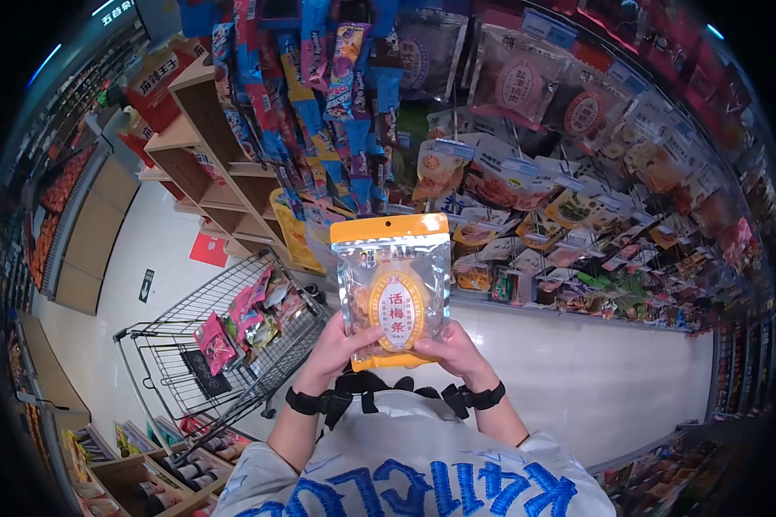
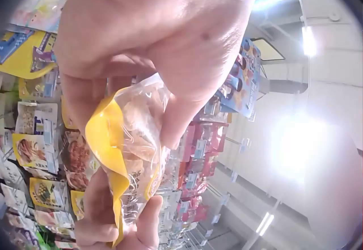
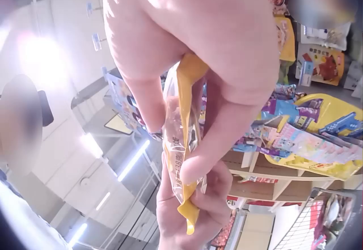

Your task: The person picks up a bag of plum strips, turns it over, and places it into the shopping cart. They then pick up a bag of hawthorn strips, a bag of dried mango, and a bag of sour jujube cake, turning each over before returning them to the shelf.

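Note:
An orange-and-clear snack bag stands upright before the chest in the head view, its label facing the camera. My left hand grips its lower left side, thumb on the front; my right hand grips the lower right side the same way. Seen from the left wrist, the left hand pinches the bag between thumb and fingers. In the right wrist view the right hand pinches the bag's edge, and the other hand is below. The fingers behind the bag are partly hidden.
A wire shopping cart holding several packets stands at the left. Hanging snack packs fill the rack ahead and to the right. Wooden shelves stand beyond the cart, and pale floor shows at the right.

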The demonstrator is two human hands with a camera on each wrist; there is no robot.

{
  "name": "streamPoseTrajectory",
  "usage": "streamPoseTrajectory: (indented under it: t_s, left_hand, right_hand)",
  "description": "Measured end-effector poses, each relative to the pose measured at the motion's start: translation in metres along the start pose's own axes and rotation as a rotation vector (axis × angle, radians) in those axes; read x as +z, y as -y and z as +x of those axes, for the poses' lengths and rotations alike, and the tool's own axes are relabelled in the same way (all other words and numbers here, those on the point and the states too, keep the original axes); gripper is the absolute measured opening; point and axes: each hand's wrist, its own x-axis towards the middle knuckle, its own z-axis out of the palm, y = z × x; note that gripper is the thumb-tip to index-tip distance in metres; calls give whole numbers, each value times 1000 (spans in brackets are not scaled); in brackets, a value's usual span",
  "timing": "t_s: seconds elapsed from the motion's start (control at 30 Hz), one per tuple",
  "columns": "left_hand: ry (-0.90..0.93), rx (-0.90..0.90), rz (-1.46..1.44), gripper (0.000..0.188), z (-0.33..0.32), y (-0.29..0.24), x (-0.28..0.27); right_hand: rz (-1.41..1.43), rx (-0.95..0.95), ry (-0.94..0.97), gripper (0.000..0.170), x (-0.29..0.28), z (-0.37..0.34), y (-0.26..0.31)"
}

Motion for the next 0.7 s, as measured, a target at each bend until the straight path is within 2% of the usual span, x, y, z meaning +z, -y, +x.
streamPoseTrajectory:
  t_s: [0.03,0.1,0.17,0.2,0.33,0.47,0.63,0.7]
  left_hand:
    - [30,-10,25,49,3,-4,7]
    - [75,-9,64,52,6,-11,19]
    - [69,134,37,63,15,-19,32]
    - [107,173,72,72,18,-23,35]
    - [87,151,92,76,20,-27,23]
    - [152,137,186,78,25,-46,9]
    - [173,82,234,80,37,-53,-16]
    - [167,125,283,80,40,-59,-18]
  right_hand:
    - [36,51,11,38,-3,-7,7]
    - [21,-6,29,39,-7,-12,10]
    - [50,-181,-79,37,1,-7,25]
    - [33,-192,-53,38,-2,-5,27]
    - [45,-176,-36,41,1,8,40]
    - [-46,-237,-82,41,10,24,41]
    - [-60,-150,-111,41,20,46,44]
    - [-15,-120,-143,41,33,51,52]
